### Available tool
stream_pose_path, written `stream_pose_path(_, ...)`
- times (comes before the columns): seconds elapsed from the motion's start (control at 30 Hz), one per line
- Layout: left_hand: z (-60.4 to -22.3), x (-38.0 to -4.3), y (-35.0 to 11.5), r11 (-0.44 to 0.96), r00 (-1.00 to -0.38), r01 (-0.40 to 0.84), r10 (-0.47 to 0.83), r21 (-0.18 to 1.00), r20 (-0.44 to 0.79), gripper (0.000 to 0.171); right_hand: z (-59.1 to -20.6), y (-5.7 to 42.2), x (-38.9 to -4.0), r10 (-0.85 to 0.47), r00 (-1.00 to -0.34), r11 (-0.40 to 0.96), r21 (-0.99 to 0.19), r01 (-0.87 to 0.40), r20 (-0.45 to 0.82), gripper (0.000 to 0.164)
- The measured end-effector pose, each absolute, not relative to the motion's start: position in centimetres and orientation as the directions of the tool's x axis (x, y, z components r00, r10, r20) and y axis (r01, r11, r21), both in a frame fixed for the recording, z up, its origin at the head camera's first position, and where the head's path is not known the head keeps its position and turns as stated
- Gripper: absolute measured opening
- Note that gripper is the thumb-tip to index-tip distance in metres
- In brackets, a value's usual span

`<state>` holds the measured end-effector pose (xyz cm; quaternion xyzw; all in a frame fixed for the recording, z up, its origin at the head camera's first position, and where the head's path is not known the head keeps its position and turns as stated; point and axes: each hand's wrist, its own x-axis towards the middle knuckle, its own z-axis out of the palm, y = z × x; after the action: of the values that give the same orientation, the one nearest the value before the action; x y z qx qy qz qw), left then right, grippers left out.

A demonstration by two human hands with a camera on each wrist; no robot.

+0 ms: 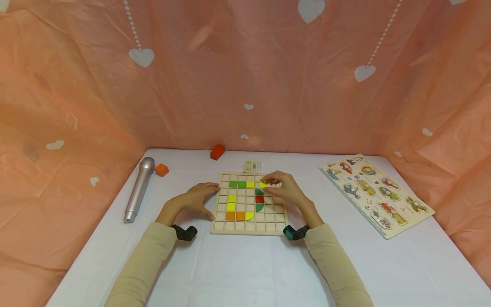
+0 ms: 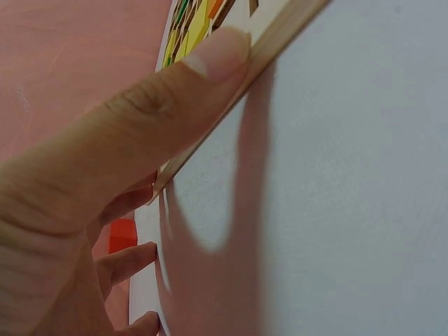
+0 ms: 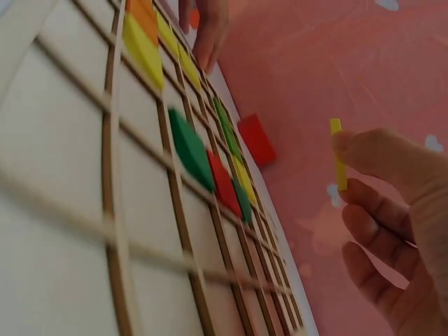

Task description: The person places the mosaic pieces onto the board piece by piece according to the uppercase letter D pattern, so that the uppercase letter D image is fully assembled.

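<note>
A wooden grid board (image 1: 249, 233) lies on the white table, holding several green, yellow, orange, red and rounded tiles in its cells. My right hand (image 1: 287, 187) pinches a thin yellow tile (image 3: 338, 154) between thumb and fingertips, over the board's far right part. In the right wrist view the tile shows edge-on, apart from the grid. At the board's left edge my left hand (image 1: 194, 199) is spread, thumb near the front corner and fingers toward the far side. The left thumb (image 2: 217, 56) rests against the board's rim in the left wrist view.
Behind the board lies a small patterned card (image 1: 252, 166). A red block (image 1: 217, 152) and an orange cube (image 1: 162, 170) stand at the back left, near a silver microphone (image 1: 139, 189). On the right lies a vehicle picture puzzle (image 1: 377, 194). Pink curtain surrounds the table.
</note>
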<state>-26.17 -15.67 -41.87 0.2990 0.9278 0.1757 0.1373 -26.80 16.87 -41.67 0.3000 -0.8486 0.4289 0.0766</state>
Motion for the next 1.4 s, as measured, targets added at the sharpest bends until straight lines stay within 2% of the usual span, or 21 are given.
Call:
stream_pose_path(0.23,-41.8,-26.2,-15.6,0.761,-0.784,0.505,0.602,0.406,-0.153,0.095,-42.2,13.2,-27.9,-0.453,-0.785,0.449,-0.653,-0.610,0.422,0.021)
stream_pose_path(0.57,-41.7,-26.3,-15.8,0.770,-0.787,0.491,0.593,0.409,-0.170,0.095,-43.2,9.0,-28.3,-0.421,-0.833,0.512,-0.664,-0.545,0.359,0.014)
stream_pose_path(0.9,-42.0,-26.5,-16.1,0.736,-0.764,0.542,0.632,0.406,-0.126,0.095,-44.3,6.9,-28.2,-0.364,-0.885,0.600,-0.653,-0.462,0.291,0.013)
stream_pose_path(1.13,-42.2,-26.7,-16.3,0.729,-0.760,0.547,0.638,0.412,-0.120,0.095,-44.9,6.8,-28.2,-0.383,-0.865,0.622,-0.601,-0.501,0.325,0.006)
stream_pose_path(1.4,-42.1,-26.6,-16.3,0.728,-0.759,0.549,0.640,0.411,-0.120,0.095,-44.8,7.1,-28.2,-0.444,-0.802,0.635,-0.491,-0.597,0.400,0.010)
